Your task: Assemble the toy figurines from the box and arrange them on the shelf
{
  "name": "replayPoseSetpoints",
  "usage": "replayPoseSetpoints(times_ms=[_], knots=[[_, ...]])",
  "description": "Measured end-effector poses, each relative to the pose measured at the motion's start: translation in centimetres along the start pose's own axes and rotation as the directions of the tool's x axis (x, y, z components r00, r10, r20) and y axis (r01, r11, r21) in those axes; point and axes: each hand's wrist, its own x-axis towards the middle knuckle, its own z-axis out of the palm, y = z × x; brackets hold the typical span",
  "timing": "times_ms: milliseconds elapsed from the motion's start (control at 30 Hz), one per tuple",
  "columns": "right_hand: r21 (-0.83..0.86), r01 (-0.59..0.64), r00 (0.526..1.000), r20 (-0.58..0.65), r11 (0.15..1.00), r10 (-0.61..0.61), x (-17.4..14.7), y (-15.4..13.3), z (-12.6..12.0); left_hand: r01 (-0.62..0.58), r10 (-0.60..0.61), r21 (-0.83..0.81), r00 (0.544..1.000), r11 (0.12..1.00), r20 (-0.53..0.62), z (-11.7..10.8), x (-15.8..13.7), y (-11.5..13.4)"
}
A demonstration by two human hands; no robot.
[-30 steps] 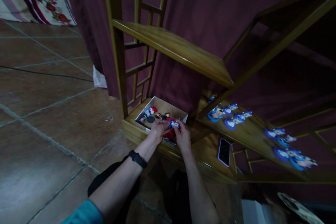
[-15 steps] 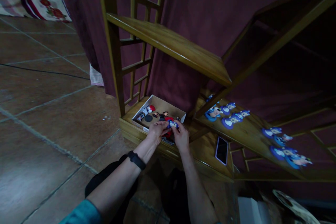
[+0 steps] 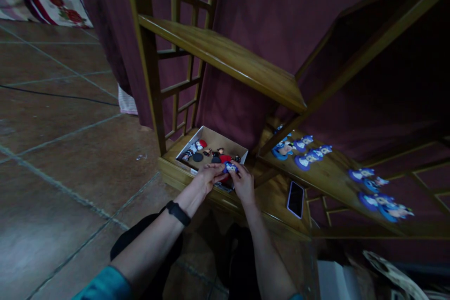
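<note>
A small blue-and-white figurine [image 3: 231,167] is held between both hands, over the near right part of an open cardboard box [image 3: 225,140]. My left hand [image 3: 208,176] pinches its left side with the fingertips. My right hand [image 3: 243,183] grips it from the right, thumb and fingers closed on it. Inside the box lie a figurine with a red top [image 3: 199,145], dark round discs [image 3: 198,157] and several small dark figures [image 3: 220,151]. Red pieces [image 3: 225,159] lie partly behind my hands, which hide some of the contents.
Several blue-and-white figurines [image 3: 309,158] stand on the wooden shelf [image 3: 330,176] to the right. On the lower board rests a phone [image 3: 296,199]. Another shelf board [image 3: 228,56] juts out above the box. A white box [image 3: 333,281] is at the lower right.
The figurine stays in both hands and seems slightly turned between the fingers. The whole view has shifted a little; the box and shelf figurines look unmoved.
</note>
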Motion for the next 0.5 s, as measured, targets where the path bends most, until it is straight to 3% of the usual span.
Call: replayPoseSetpoints(times_ms=[233,500], knots=[[0.084,-0.167,0.983,-0.062,0.982,0.172,-0.2,1.1,0.8,-0.167,0.167,-0.017,0.986,0.986,-0.012,0.8,-0.5,-1.1],[0.036,-0.095,0.995,-0.019,0.995,0.096,-0.5,1.1,0.5,-0.035,0.035,-0.002,0.999,0.999,0.001,-0.1,0.0,-0.9]])
